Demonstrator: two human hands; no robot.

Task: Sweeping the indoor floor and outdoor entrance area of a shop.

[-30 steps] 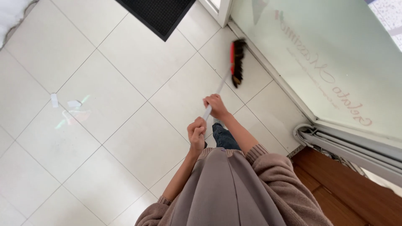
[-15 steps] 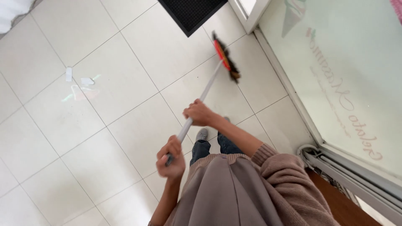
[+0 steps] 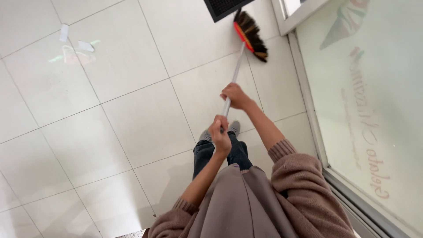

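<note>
My left hand (image 3: 220, 136) is wrapped shut around the near end of the broom handle (image 3: 233, 79), close in front of my body and above my shoes (image 3: 220, 131). My right hand (image 3: 235, 95) is clamped on the same handle a little farther out, so the two grips sit one behind the other along the shaft, near each other but not touching. From there the handle runs straight away from me and slightly to the right, its long axis pointing toward the top of the view. At the far end the broom head (image 3: 250, 34) rests on the tiled floor (image 3: 132, 110), bristles fanned toward the glass door (image 3: 379, 88) on my right and just beside the corner of the dark mat (image 3: 224, 6). The right hand is the nearer one to the head. Well off to the left, a few paper scraps (image 3: 75, 42) lie on the tiles, apart from the bristles.
</note>
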